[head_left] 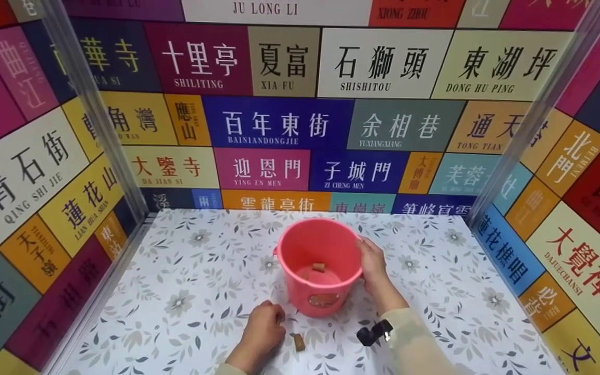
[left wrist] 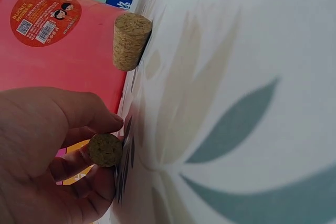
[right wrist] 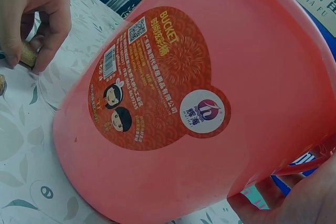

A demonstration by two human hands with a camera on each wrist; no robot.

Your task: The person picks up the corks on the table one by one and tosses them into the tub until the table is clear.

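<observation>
A pink bucket (head_left: 321,297) stands on the table with corks (head_left: 319,267) lying on its inside bottom. My right hand (head_left: 375,263) holds the bucket by its right side near the rim; in the right wrist view its fingers (right wrist: 257,203) lie beside the bucket's handle. Left of the bucket, low over the table, my left hand (head_left: 262,330) pinches a cork (left wrist: 105,150) between thumb and curled fingers. Another cork (head_left: 299,342) stands on the table just to the right of that hand, in front of the bucket.
A white tabletop (head_left: 201,271) with a leaf and flower print lies under everything. Panels with large Chinese place names (head_left: 279,122) close in the back and both sides. A black wrist device (head_left: 374,333) sits at my right sleeve.
</observation>
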